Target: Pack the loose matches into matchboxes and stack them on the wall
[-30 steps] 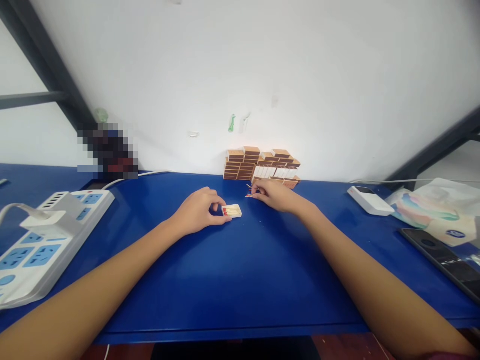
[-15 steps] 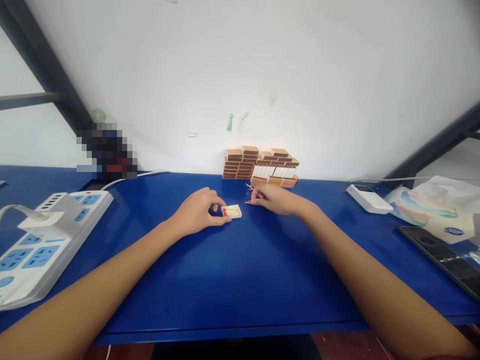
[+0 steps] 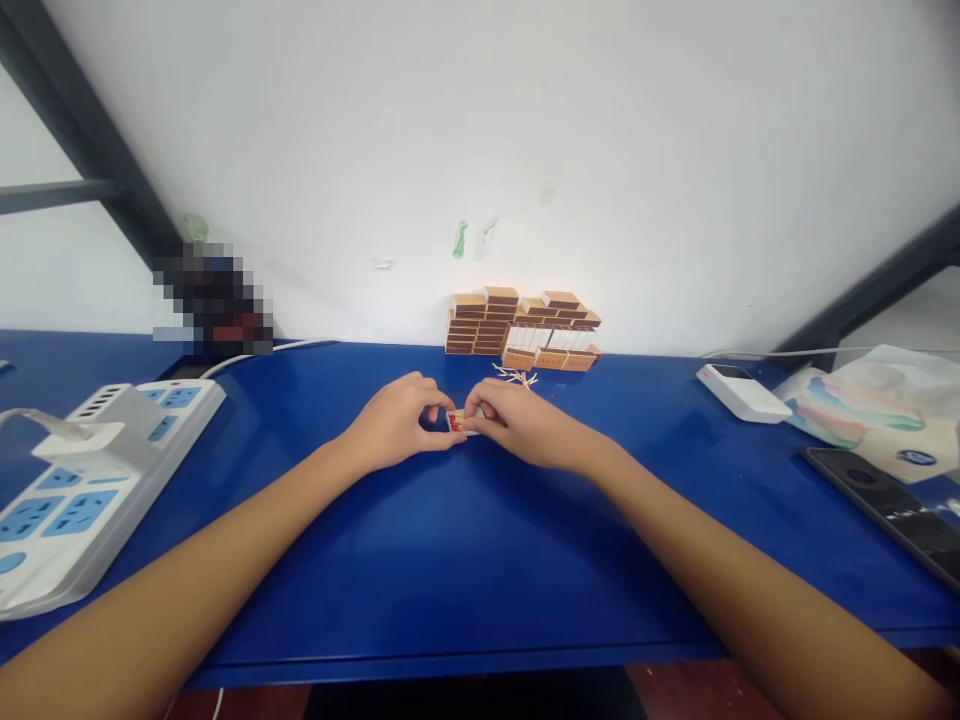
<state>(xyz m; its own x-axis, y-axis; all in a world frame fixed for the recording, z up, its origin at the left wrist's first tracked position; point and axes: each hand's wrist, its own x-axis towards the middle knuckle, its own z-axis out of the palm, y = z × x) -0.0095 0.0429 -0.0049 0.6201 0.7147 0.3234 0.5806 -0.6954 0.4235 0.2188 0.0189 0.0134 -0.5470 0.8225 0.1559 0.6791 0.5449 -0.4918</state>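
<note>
Between the thumb and fingers of my left hand (image 3: pixel 396 420) is a small matchbox tray (image 3: pixel 451 424), held at its left end on the desk. Red-headed matches lie inside it. My right hand (image 3: pixel 517 418) reaches over the tray's right part, fingertips pinched on a match down among the others; the fingers hide most of it. Behind my right hand, several loose matches (image 3: pixel 516 376) lie scattered on the blue desk (image 3: pixel 450 560). Farther back, matchboxes (image 3: pixel 474 330) stand stacked against the wall, some upright with white sides showing.
A white power strip (image 3: pixel 172 420) with a plugged-in charger (image 3: pixel 97 440) lies at the left. To the right are a white device (image 3: pixel 742 393), a plastic packet (image 3: pixel 847 410) and a black phone (image 3: pixel 885 510). A cable (image 3: pixel 277 350) runs along the wall.
My right hand has moved left and slightly toward me, from the loose matches to the tray, bringing a match. The loose pile is now uncovered. My left hand stays at the tray.
</note>
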